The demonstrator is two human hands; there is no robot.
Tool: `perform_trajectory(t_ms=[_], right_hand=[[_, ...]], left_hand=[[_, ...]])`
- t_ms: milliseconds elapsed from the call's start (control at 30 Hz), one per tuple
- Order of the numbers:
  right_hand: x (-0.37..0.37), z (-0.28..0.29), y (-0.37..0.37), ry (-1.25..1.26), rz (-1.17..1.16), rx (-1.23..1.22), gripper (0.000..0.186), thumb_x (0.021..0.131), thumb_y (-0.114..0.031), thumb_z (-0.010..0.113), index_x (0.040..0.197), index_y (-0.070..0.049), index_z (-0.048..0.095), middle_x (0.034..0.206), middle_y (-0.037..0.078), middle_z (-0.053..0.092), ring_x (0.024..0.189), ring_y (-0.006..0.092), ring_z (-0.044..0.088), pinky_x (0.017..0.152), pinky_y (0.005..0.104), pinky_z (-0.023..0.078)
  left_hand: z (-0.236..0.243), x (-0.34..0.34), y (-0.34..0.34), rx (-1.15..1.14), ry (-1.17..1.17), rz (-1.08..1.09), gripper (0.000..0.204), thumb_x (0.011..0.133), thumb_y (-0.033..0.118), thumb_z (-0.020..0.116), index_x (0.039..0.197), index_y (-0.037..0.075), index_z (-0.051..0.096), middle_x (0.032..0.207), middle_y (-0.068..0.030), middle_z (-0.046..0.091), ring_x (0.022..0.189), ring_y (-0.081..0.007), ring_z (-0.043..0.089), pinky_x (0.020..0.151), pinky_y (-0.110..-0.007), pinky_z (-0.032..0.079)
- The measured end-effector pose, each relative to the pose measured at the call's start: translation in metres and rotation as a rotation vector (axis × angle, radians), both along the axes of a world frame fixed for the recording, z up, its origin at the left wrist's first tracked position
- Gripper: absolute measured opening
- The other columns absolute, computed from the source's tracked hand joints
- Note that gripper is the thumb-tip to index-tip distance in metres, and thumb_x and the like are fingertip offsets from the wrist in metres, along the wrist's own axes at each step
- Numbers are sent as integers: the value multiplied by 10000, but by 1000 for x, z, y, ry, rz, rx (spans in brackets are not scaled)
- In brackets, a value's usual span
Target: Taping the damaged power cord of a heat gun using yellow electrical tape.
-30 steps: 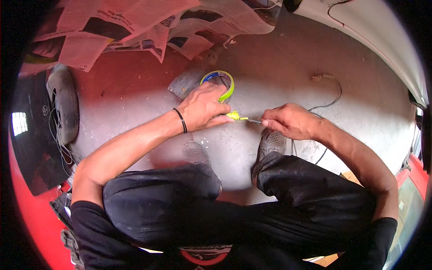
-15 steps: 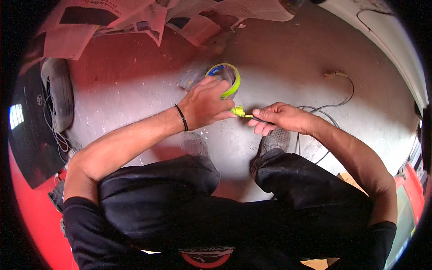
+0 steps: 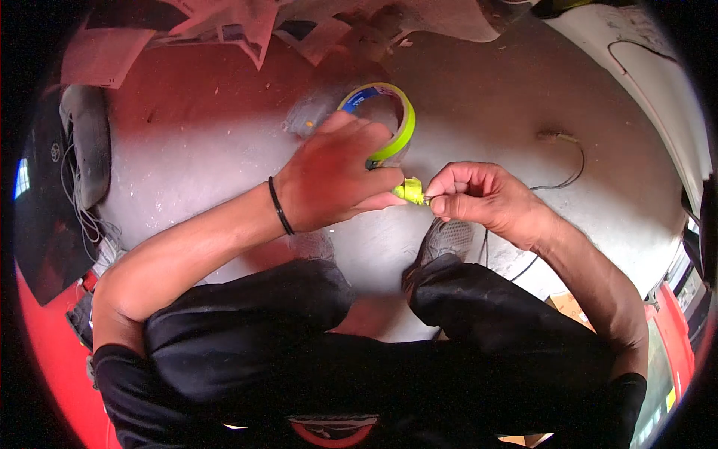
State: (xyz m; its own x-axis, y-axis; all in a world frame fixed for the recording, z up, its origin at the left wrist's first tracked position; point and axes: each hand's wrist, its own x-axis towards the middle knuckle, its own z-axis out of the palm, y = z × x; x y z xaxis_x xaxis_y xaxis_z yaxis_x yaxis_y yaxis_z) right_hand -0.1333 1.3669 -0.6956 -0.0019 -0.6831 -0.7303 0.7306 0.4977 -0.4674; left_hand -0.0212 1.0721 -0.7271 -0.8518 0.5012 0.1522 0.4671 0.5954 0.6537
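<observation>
My left hand is closed around the near side of a roll of yellow-green tape with a blue-printed inner core. Just past its lower fingertips, a lump wrapped in the same bright tape sticks out; the fingers cover its left end. My right hand pinches the thin dark cable end beside that lump between thumb and forefinger. Most of what lies between those fingertips is hidden. Further right, a stretch of dark cable curves over the floor to a blurred end piece.
Newspaper sheets hang at the far left and top. A dark panel with a grey rounded pad and loose wires stands at the left. My shoes rest on the scuffed floor, and a white panel bends along the right.
The tape roll has shifted slightly up and right with my left hand. My right fingers have changed from lying along the cable to pinching it close to the taped lump.
</observation>
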Motion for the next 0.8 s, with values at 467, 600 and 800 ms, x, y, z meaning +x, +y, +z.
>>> perform_trajectory(t_ms=[467, 600, 800], right_hand=[[7, 26, 6, 248, -107, 7, 245, 1092, -206, 836, 1272, -48, 783, 1041, -57, 749, 943, 37, 624, 863, 236, 530], [12, 16, 6, 261, -67, 22, 243, 1104, -204, 821, 1282, -44, 778, 1042, -58, 742, 945, 32, 614, 858, 234, 522], [27, -38, 23, 787, 253, -15, 300, 1103, -265, 780, 1296, -39, 743, 1046, 83, 803, 967, 223, 751, 877, 395, 591]], left_hand=[[19, -19, 7, 4, 53, 49, 318, 857, 378, 919, 1047, 169, 772, 1058, -84, 592, 1016, -318, 625, 903, -479, 485], [14, -16, 4, 2, 43, 21, 339, 857, 421, 907, 1061, 174, 794, 1039, -98, 615, 974, -343, 627, 871, -496, 473], [-32, 2, 3, -85, 13, -76, 299, 901, 399, 873, 1040, 148, 792, 1078, -112, 620, 1039, -339, 643, 921, -496, 483]])
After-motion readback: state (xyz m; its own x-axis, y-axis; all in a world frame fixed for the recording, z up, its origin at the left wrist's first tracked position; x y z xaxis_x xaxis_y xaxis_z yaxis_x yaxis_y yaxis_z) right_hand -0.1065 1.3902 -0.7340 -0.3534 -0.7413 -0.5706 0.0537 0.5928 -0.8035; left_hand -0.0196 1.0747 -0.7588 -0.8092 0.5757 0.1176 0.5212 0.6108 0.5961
